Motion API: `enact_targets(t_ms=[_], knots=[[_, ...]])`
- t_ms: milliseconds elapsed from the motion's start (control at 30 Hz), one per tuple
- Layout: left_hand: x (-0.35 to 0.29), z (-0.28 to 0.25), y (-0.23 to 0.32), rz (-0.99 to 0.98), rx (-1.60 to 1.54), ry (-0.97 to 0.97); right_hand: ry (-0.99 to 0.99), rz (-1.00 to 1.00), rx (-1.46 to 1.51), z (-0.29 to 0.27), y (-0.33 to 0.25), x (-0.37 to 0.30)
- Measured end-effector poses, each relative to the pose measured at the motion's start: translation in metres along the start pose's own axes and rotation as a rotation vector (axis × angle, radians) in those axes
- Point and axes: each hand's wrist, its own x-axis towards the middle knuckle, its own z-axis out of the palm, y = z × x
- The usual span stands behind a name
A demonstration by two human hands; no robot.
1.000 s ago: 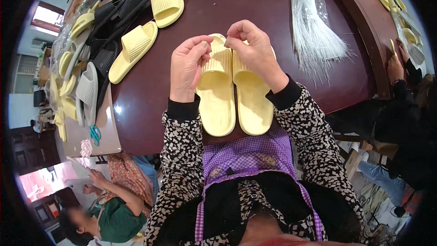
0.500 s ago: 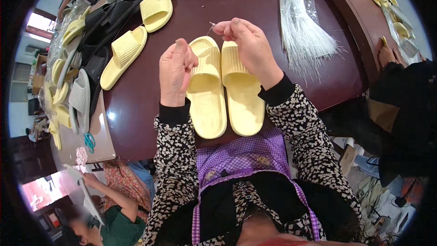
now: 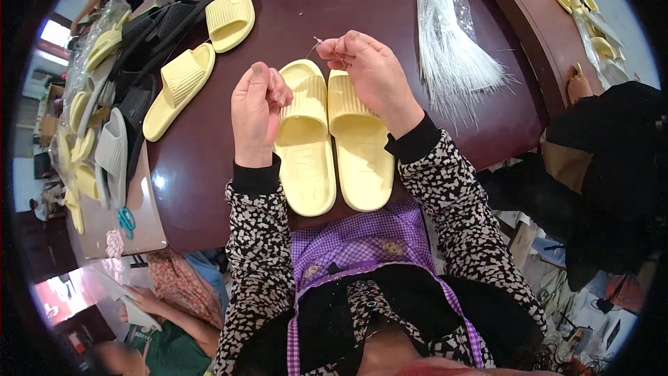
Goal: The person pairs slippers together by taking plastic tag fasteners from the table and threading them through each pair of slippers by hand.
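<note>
A pair of pale yellow slide sandals lies side by side in front of me, toes away: the left slide [image 3: 307, 167] and the right slide [image 3: 363, 167]. My right hand [image 3: 379, 80] is closed in a pinch above the right slide's strap. From its fingertips a thin clear plastic tie [image 3: 317, 42] sticks out, with a small pale end. Beside the left slide's strap, my left hand [image 3: 256, 115] is closed, thumb up; whatever its curled fingers may hold is hidden.
A bundle of thin white plastic strands [image 3: 456, 49] in clear wrap lies to the right. Yellow slides [image 3: 179, 87], black slides [image 3: 142, 108] and grey slides [image 3: 113, 150] pile up at left, near teal scissors [image 3: 126, 223]. Other people sit at lower left and far right.
The whole view has shifted slightly. My hands stay closed over the slides, and the right one still pinches the tie. The person at lower left has lowered a pale slide.
</note>
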Motion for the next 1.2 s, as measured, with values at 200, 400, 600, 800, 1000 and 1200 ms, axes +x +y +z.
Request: enact_targets(t_ms=[200,400,600,800,1000,1200], knots=[[0.002,0.003,0.001,0.042,0.002,0.080,-0.079,-0.054,-0.036,-0.006,0.002,0.006],[-0.001,0.002,0.004,0.109,0.123,0.257,-0.003,-0.259,-0.265,0.008,0.004,-0.003],[0.001,-0.002,-0.007,0.140,0.209,0.224,0.080,-0.340,-0.393,0.003,0.003,-0.009],[-0.012,0.007,-0.015,0.311,0.469,0.312,0.134,-0.427,-0.427,0.003,0.003,-0.013],[-0.029,-0.012,-0.022,0.641,0.891,0.517,0.107,-0.626,-0.439,-0.021,0.005,-0.008],[-0.027,-0.042,-0.012,0.641,0.855,0.646,0.010,-0.495,-0.872,-0.028,0.018,-0.031]])
